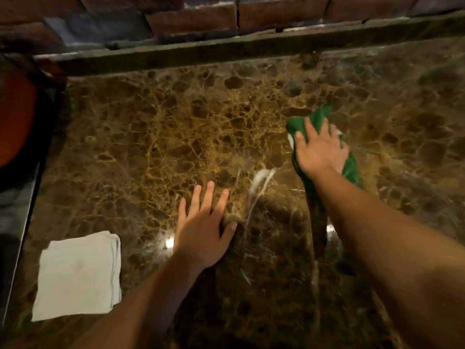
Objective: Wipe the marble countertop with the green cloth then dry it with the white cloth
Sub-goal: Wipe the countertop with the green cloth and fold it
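The brown veined marble countertop [156,137] fills most of the view. My right hand [319,149] presses flat on the green cloth [318,117], which is bunched under the palm at the right of the counter. My left hand [203,222] lies flat on the marble near the middle, fingers spread, holding nothing. The white cloth [78,275] lies folded in a square at the near left corner, apart from both hands. A pale wet streak [259,182] shines on the marble between my hands.
A raised stone ledge [226,49] runs along the back of the counter, with a brick wall [201,18] behind it. The counter's left edge [27,202] drops off beside an orange-red object [15,117].
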